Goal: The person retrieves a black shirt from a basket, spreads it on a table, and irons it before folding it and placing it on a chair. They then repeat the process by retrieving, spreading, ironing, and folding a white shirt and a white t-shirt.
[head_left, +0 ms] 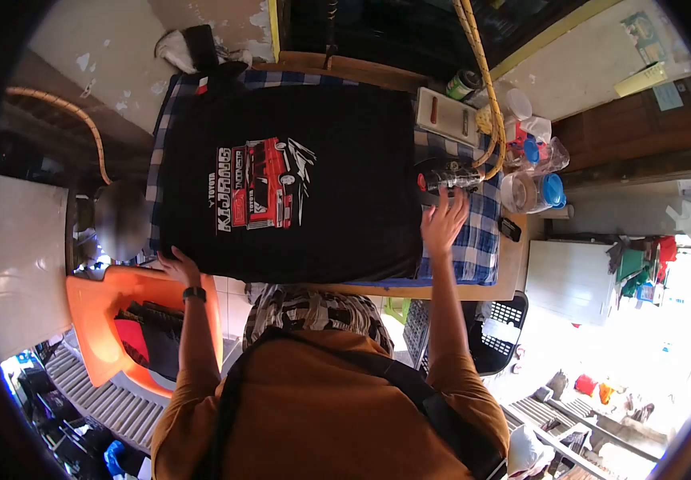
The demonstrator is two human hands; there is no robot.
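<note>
A black T-shirt [345, 184] with a red and white truck print lies spread on a blue-and-white checked cloth [473, 244]. My left hand [181, 268] rests at the shirt's near left corner, its fingers apart on the edge of the fabric. On the right, my right hand [444, 224] is open, fingers spread, at the shirt's right edge. Its fingertips are right at a dark iron [451, 178], which stands on the cloth beside the shirt. A yellow cord or hose [496, 120] comes down to the iron from above.
A pale tray [447, 116] and a can [463, 84] stand at the back right, near plastic jars [533, 192]. An orange chair [93, 320] holding dark fabric is at lower left. Below the table's right side sits a black basket [505, 332]. Dark cloth [200, 50] lies at the back left.
</note>
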